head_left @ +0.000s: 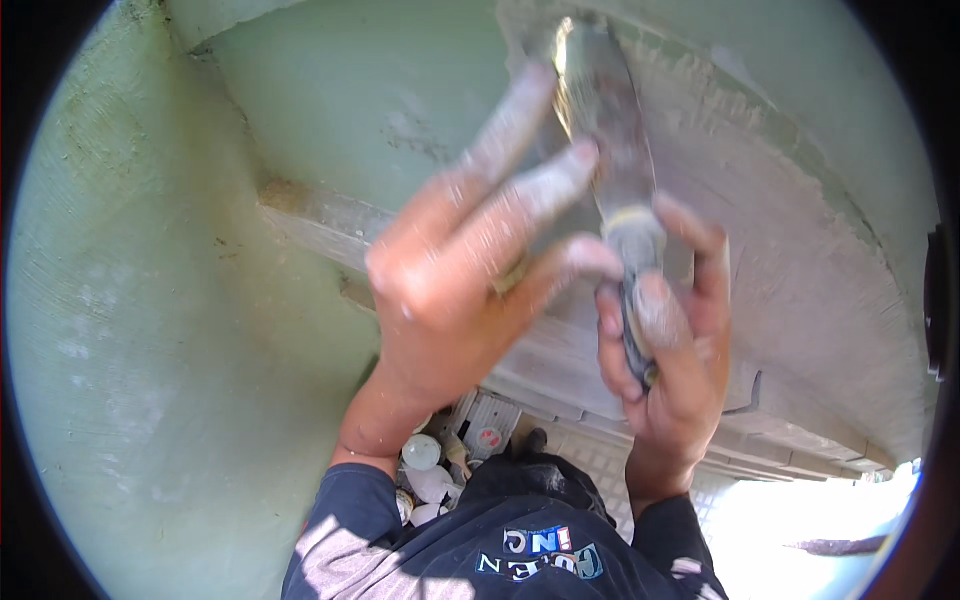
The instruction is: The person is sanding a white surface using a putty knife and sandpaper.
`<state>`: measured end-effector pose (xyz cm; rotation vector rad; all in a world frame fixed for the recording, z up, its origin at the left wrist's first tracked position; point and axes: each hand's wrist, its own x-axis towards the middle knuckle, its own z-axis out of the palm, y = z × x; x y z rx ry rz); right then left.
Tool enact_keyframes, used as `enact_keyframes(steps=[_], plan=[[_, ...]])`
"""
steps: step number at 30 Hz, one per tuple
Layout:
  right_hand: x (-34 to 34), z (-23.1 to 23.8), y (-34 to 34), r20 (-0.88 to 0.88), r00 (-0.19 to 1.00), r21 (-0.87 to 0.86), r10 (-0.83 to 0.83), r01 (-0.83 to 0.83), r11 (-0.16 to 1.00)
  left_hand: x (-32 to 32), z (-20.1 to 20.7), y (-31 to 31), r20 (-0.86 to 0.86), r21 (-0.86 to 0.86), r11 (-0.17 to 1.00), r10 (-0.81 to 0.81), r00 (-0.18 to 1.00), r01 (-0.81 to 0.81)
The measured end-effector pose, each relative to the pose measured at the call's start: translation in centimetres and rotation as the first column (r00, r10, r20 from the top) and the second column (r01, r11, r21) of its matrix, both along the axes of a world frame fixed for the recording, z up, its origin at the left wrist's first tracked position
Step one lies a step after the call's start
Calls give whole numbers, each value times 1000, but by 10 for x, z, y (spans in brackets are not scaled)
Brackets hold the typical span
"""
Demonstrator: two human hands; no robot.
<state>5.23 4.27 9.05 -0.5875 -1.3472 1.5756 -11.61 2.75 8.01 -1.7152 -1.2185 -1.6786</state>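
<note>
My right hand is closed around the dark handle of a putty knife, its thumb lying along the handle. The wide metal blade points up and away, and its left edge shines in the light. Beside the blade is my left hand, its fingers stretched out and apart. Two of its dusty fingertips meet or nearly meet the blade's left edge, and its thumb reaches toward the neck of the knife. White powder coats the fingers of both hands. Motion blurs the blade and the fingertips.
A pale green wall curves along the left. Behind the knife spreads a surface with a greyish plaster patch. A ledge juts out left of centre. Far below are several tubs and containers, one with a pale round lid, near a tiled floor.
</note>
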Motion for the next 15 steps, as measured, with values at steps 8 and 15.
enact_keyframes(steps=[8,15], plan=[[38,-70,2,180,962,254,-207,158,954,10,-19,-28,71,-399,907,-115,991,134],[144,-152,-37,277,960,-15,28,-24,1000,5,-26,-46,589,-195,973,15,808,125]])
